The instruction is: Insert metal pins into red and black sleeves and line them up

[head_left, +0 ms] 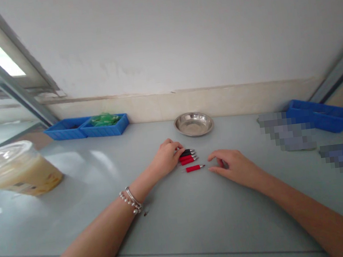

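Note:
Several short pen barrels with coloured grips and silvery tips lie side by side in the middle of the table, their tips pointing right. The fingers of my left hand [169, 158] are closed over the left end of a black pen barrel [188, 152], partly hiding it. Just below it are red pen barrels [188, 159]. A single red pen barrel [194, 168] lies a little apart, nearer to me. My right hand [233, 166] is to the right of its tip, not touching it, with thumb and forefinger apart and nothing between them.
Behind the pen barrels stands a round metal dish [194, 132]. Two blue trays [105, 130] sit at the back left, one holding green plastic. Another blue bin [333, 120] is at the back right. A lidded drink cup [25, 178] stands at left.

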The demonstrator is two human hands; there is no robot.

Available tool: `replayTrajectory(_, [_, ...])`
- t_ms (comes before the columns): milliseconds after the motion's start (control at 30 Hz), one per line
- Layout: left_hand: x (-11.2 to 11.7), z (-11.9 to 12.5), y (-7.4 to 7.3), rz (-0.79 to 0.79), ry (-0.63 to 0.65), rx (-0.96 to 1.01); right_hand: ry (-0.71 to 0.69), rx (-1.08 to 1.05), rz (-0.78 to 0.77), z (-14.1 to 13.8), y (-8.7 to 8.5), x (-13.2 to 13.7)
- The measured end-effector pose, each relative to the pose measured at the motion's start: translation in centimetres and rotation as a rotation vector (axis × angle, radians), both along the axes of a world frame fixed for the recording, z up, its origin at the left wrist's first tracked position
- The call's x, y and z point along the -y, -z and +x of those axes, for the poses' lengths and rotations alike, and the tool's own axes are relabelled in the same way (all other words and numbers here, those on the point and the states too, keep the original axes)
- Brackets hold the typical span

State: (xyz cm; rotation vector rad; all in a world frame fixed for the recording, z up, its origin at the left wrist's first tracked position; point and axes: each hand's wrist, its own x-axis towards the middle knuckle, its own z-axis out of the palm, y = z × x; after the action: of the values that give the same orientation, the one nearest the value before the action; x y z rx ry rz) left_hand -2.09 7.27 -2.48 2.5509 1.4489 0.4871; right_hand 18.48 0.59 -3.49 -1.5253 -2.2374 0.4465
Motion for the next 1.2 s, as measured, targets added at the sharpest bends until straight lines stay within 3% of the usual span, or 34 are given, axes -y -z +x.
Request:
replayTrajectory(467, [0.6, 0.7, 0.4, -0.010, 0.054, -0.025, -0.135, 0.083, 0.073, -1.2, 1.4, -0.5])
replayTrajectory(633, [1.1, 0.7, 0.0, 0.044, 0.033, -0.019, -0.148, 0.038, 0.077, -0.9, 1.2, -0.5])
replayTrajectory(800, [2.7, 1.0, -1.5, 0.106, 0.187, 0.007, -0.125, 0.010, 0.078, -0.4, 0.5, -0.4])
replayTrajectory(933, [4.2, 1.1, -2.4, 0.129, 0.256, -0.089, -0.094, -0.047, 0.066, 0.1, -0.2, -0.2])
replayTrajectory(1200, [4.6, 1.2, -2.2, 0.252, 0.275, -0.234, -0.034, -0.098, 0.061, 0.5, -0.9, 0.2])
